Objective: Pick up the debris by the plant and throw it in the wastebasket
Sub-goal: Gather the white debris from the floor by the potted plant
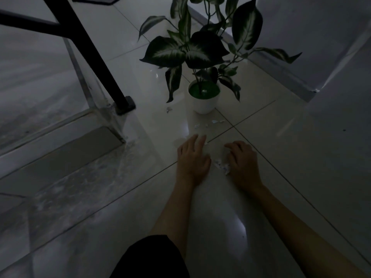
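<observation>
A leafy plant in a white pot (203, 102) stands on the pale tiled floor. Small white scraps of debris (208, 123) lie scattered just in front of the pot, and one more scrap (169, 109) lies to its left. My left hand (192, 155) rests flat on the floor with fingers spread, below the scraps. My right hand (242, 161) is curled beside it, its fingers bent around a small heap of white scraps (221, 165) lying between the two hands. No wastebasket is in view.
A black metal table leg (112, 83) slants down to a foot left of the pot. A glass panel and raised step (66, 149) fill the left. A wall and skirting (291, 77) run along the right. The scene is dim.
</observation>
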